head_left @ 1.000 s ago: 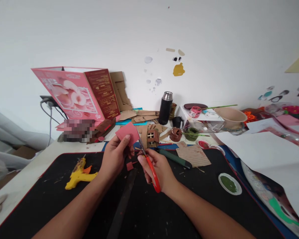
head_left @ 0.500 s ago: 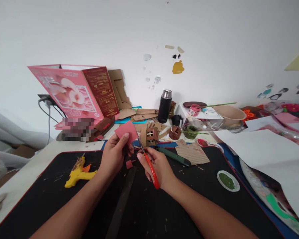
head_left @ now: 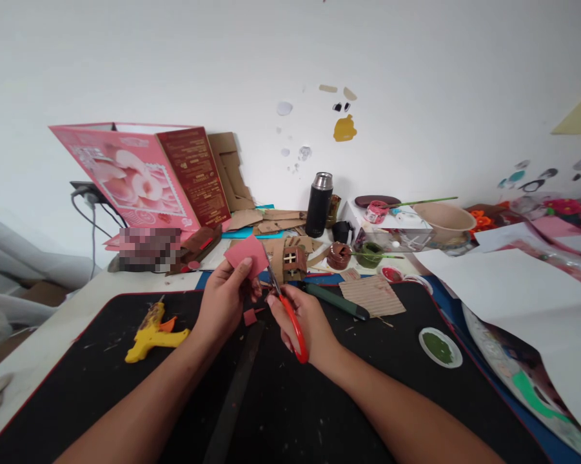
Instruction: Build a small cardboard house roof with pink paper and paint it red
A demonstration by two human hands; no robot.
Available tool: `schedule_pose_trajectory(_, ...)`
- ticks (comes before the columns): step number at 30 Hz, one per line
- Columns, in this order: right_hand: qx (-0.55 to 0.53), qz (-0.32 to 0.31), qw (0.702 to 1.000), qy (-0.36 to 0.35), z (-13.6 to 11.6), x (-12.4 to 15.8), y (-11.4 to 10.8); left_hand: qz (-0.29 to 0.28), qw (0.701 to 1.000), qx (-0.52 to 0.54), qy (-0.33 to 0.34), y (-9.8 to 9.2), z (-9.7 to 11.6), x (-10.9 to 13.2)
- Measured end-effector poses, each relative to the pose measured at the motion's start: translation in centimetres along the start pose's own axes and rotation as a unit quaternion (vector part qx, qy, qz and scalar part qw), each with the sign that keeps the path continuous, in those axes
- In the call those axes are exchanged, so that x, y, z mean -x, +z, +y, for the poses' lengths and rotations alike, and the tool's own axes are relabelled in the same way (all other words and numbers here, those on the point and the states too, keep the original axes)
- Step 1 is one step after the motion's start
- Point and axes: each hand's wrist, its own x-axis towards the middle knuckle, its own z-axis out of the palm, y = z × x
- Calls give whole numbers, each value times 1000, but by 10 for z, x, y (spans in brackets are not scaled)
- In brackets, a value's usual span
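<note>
My left hand (head_left: 224,298) pinches a piece of pink card (head_left: 249,256) between thumb and fingers, above the black mat. In my right hand (head_left: 305,319) is a pair of scissors (head_left: 297,328) with orange-red handles, its blades pointing up and away along the card's right edge. Whether the blades are biting into the card I cannot tell. Under the hands lie a small pink scrap (head_left: 250,316) and a long dark ruler-like strip (head_left: 236,393). Just beyond the scissors stands a small brown cardboard model (head_left: 294,259) with a cream window frame.
A yellow glue gun (head_left: 155,335) lies on the mat at left. To the right are a green-handled tool (head_left: 336,301), corrugated cardboard (head_left: 373,295) and a lid of green paint (head_left: 440,348). Behind stand a black flask (head_left: 319,205), paint jars (head_left: 339,256) and a pink box (head_left: 135,177).
The view has shifted very slightly. Both hands, the pink card and the scissors keep almost the same position relative to each other.
</note>
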Motion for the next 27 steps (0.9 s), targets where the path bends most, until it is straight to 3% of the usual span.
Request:
schedule_pose_trajectory(18, 34, 14, 999, -7, 1, 5, 3, 6, 1000, 16, -8, 2, -4, 1)
schedule_pose_trajectory(27, -20, -61, 998, 8, -6, 2, -7, -7, 1000, 9, -1, -1, 5, 1)
